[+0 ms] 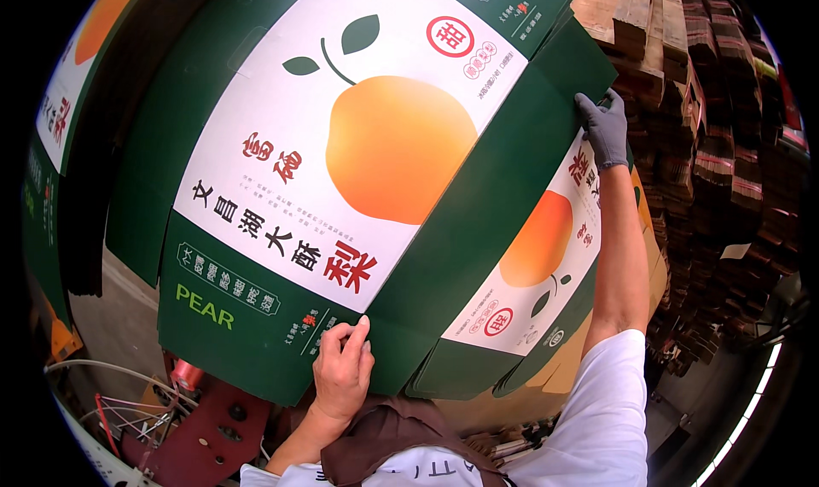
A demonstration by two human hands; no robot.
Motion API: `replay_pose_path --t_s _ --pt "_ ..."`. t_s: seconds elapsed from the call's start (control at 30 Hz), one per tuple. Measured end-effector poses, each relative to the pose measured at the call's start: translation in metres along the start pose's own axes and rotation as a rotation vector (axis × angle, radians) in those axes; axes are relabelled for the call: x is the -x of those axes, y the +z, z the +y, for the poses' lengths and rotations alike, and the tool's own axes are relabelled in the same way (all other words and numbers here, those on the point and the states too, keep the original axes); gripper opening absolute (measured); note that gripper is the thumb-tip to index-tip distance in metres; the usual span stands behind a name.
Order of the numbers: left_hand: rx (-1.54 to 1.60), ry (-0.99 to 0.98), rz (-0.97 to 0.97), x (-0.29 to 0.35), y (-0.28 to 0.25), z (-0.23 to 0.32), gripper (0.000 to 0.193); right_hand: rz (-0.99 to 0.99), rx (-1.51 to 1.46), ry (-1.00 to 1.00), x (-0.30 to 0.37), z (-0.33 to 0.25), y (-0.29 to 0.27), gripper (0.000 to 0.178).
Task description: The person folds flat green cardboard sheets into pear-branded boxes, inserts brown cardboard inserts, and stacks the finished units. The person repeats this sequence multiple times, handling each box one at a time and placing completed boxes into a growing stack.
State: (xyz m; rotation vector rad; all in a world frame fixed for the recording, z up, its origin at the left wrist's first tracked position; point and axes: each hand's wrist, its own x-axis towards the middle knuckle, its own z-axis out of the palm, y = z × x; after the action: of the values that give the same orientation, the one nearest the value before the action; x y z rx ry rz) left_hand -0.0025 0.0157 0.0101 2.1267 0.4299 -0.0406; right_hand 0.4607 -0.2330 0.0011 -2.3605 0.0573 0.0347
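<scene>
A large flat printed carton sheet (461,256), dark green with white panels and orange pear pictures, spreads before me. More green sheets show under its edges. My left hand (343,366), bare, is at the near edge beside a fold line, its fingers curled and closed on the cardboard rim. My right hand (604,130), in a grey glove, reaches far to the right with the arm stretched out. Its thumb lies on top and the fingers wrap the sheet's right edge; the fingertips are partly hidden.
Another stack of printed sheets (72,103) stands at the far left. A maroon machine part (213,436) with a red spool (186,374) and wires is at lower left. Tall piles of brown cardboard (725,145) line the right, near wooden boards (631,13).
</scene>
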Motion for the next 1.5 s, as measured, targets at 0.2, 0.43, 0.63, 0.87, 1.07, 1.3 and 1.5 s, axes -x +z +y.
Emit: replay_pose_path --t_s 0.2,0.43,0.63,0.87,1.07,1.3,1.5 --pt "0.004 -0.004 -0.006 -0.001 -0.001 0.001 0.046 -0.014 0.032 0.013 -0.007 0.012 -0.002 0.069" --pt "-0.007 -0.005 0.001 0.0 0.0 0.003 0.046 0.172 0.321 -0.014 -0.003 0.012 0.004 0.07" --pt "-0.015 -0.011 0.001 -0.002 0.002 0.003 0.046 0.119 0.246 -0.553 0.004 -0.056 0.058 0.034" --pt "-0.007 -0.001 -0.032 -0.006 -0.002 0.001 0.047 0.105 0.387 -0.869 -0.033 -0.069 0.135 0.045" --pt "0.072 -0.027 -0.071 0.002 -0.002 -0.01 0.047 0.062 0.541 -0.888 -0.016 -0.087 0.141 0.047" --pt "0.119 0.005 -0.022 -0.001 0.001 -0.012 0.044 0.149 0.551 -0.94 -0.033 -0.062 0.14 0.049" --pt "0.081 0.045 0.057 -0.006 0.001 -0.007 0.044 0.075 0.463 -0.769 0.042 -0.075 0.147 0.057"
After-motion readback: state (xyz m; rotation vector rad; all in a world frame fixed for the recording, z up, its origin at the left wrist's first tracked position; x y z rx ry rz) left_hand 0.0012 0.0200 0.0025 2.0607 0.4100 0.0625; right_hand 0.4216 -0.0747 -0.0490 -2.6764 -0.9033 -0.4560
